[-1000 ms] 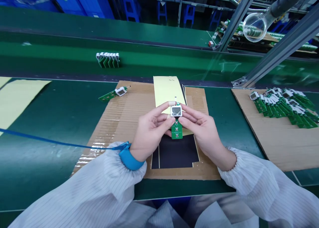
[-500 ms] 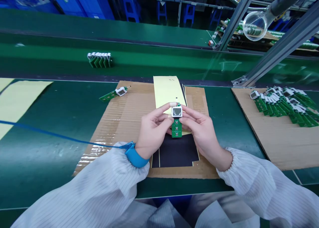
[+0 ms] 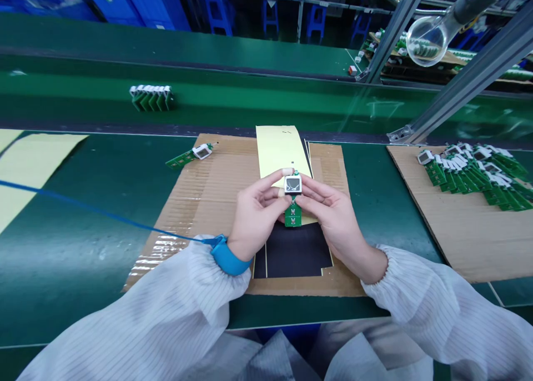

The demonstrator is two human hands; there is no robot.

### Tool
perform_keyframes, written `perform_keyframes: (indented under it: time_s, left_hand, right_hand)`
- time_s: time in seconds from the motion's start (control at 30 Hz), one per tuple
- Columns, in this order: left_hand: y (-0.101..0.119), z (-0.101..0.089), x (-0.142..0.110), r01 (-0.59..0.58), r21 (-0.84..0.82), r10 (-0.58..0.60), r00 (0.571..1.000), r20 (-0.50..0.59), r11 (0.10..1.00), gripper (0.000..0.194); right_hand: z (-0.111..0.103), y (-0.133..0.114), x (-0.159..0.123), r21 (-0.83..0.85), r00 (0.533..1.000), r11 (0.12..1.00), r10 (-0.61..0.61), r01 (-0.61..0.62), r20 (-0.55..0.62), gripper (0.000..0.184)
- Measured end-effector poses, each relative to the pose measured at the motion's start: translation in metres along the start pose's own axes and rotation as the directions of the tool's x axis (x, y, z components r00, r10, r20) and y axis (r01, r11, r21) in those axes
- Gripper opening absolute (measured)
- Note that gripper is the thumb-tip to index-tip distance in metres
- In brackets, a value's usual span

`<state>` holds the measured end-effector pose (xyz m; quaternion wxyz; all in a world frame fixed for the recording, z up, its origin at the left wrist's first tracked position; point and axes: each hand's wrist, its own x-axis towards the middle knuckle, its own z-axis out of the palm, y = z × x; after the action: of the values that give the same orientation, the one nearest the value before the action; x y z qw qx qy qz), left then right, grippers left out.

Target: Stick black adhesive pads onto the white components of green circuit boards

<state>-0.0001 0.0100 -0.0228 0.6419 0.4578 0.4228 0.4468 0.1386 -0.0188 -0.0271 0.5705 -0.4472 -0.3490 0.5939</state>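
Circuit board (image 3: 293, 209), a narrow green strip headed by a white-framed grey screen (image 3: 293, 185), sits mid-clock, pinched from either side by left hand (image 3: 259, 214) and right hand (image 3: 336, 210); at six o'clock, a notched matt-black sheet (image 3: 297, 253) on ribbed brown cardboard (image 3: 225, 192); at ten, a slanted loose board (image 3: 192, 155); at three, fanned boards (image 3: 462, 178) overlapping

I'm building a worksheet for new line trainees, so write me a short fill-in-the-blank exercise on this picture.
The left hand and right hand hold a circuit board whose screen is framed in ____.
The wristband is coloured ____.
The pile of boards lies on the cardboard to the hands' ____.
One loose board lies to the hands' ____.
Missing words: white; blue; right; left.
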Motion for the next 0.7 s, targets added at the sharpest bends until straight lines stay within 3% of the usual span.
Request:
perform_keyframes:
  time_s: [0.23, 0.47, 0.7]
  left_hand:
    - [-0.0021, -0.0029, 0.004, -0.034, -0.034, 0.033, 0.999, -0.02, 0.999, 0.06]
    - [0.0003, -0.0046, 0.0029, 0.079, -0.094, -0.071, 0.994, 0.085, 0.992, 0.058]
    - [-0.0012, -0.0067, 0.0026, 0.044, -0.042, -0.04, 0.995, 0.094, 0.998, 0.059]
  right_hand:
    - [0.0013, -0.0014, -0.0005, -0.024, 0.998, 0.999, -0.028, 0.029, 0.049, 0.048]
    - [-0.0025, -0.0019, 0.0014, 0.005, 0.999, 1.0, -0.001, 0.001, 0.044, 0.047]
    - [-0.0056, -0.0012, 0.0028, 0.017, 0.999, 0.999, 0.035, -0.035, 0.031, 0.045]
